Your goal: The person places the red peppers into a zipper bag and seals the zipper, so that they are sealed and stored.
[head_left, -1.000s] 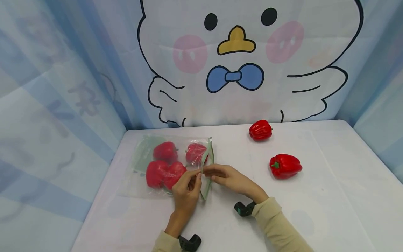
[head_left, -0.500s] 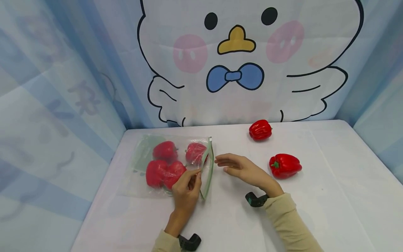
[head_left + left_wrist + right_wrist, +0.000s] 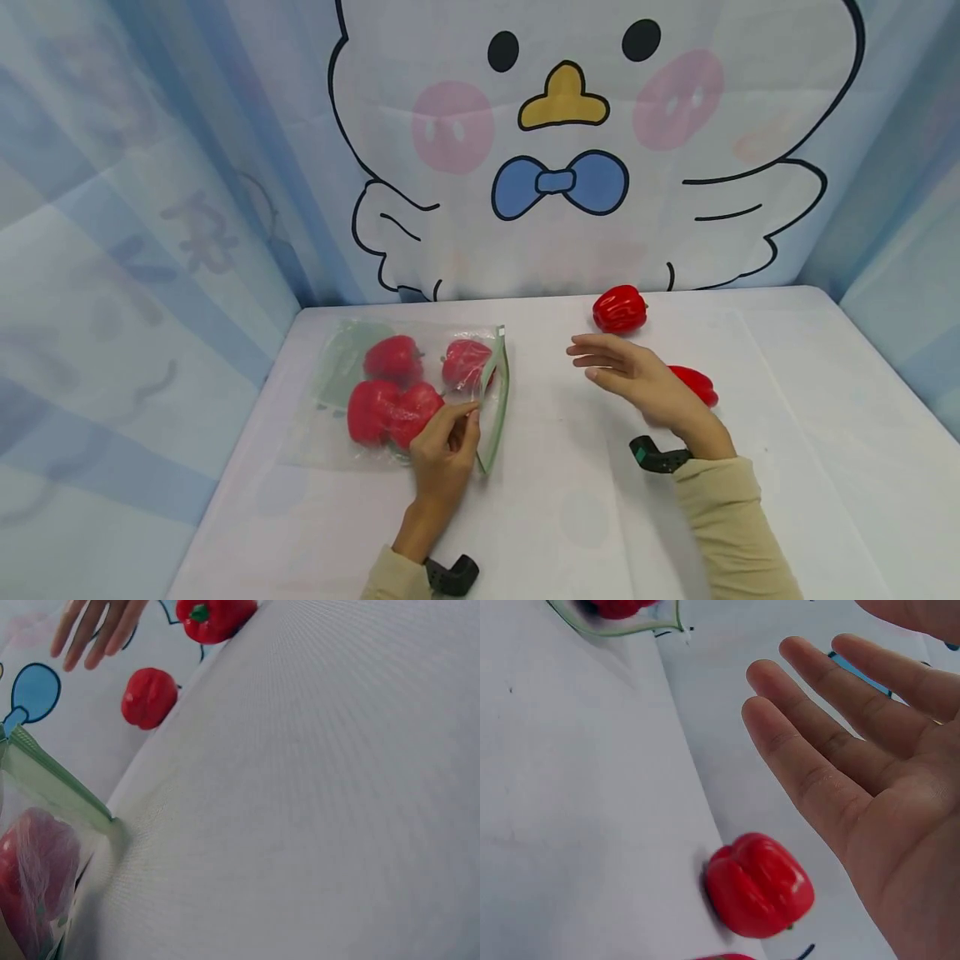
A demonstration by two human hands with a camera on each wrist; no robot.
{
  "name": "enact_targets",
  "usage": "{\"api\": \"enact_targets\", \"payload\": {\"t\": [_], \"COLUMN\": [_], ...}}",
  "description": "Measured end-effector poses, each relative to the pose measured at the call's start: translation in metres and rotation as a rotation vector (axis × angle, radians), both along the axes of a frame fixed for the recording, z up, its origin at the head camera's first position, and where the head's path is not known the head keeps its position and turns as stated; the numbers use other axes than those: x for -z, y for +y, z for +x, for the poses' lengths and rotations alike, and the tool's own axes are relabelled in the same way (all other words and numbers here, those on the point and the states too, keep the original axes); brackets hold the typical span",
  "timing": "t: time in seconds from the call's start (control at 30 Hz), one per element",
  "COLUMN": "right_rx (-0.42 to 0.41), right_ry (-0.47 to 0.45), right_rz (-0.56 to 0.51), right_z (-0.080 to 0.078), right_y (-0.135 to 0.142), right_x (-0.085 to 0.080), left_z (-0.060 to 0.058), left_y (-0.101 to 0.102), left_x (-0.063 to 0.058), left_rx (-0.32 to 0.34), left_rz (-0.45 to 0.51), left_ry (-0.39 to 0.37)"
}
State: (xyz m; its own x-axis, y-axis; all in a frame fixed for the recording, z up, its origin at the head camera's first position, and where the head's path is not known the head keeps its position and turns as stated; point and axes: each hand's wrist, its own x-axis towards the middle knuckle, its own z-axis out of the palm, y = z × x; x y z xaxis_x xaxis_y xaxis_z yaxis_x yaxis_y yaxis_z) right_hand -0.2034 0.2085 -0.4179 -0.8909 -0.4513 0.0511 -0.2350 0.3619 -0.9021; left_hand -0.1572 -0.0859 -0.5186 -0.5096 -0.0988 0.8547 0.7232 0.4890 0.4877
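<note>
A clear zip bag [image 3: 303,446] with a green-edged mouth lies at the left of the table, several red bell peppers [image 3: 390,362] inside it. My left hand [image 3: 442,458] pinches the bag's edge near its mouth between thumb and fingers. To the right my right hand [image 3: 637,379] is raised over the table, its fingers nearly straight and holding nothing. It partly covers one loose red bell pepper [image 3: 699,385] in the head view. Just beyond the fingers sits another loose red bell pepper [image 3: 620,309], also plain in the right wrist view.
A white cloth covers the table [image 3: 555,533]. Behind it hangs a curtain [image 3: 562,250] printed with a cartoon bird, and blue curtains [image 3: 135,250] close in the sides. Each wrist wears a black camera mount [image 3: 453,575].
My right hand has left the bag's mouth and moved right and away toward the loose bell peppers, its fingers straightening. My left hand has stayed on the bag.
</note>
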Motion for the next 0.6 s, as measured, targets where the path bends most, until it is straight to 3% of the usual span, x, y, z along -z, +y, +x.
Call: {"api": "enact_targets", "payload": {"t": [0.27, 0.6], "right_rx": [0.141, 0.228], "right_ry": [0.036, 0.024], "right_rz": [0.077, 0.167], "right_z": [0.002, 0.006], "right_y": [0.037, 0.072], "right_x": [-0.006, -0.004], "left_z": [0.000, 0.000], "left_y": [0.000, 0.000], "left_x": [0.000, 0.001], "left_rx": [0.001, 0.003], "left_rz": [-0.003, -0.009], "left_ry": [0.001, -0.002]}}
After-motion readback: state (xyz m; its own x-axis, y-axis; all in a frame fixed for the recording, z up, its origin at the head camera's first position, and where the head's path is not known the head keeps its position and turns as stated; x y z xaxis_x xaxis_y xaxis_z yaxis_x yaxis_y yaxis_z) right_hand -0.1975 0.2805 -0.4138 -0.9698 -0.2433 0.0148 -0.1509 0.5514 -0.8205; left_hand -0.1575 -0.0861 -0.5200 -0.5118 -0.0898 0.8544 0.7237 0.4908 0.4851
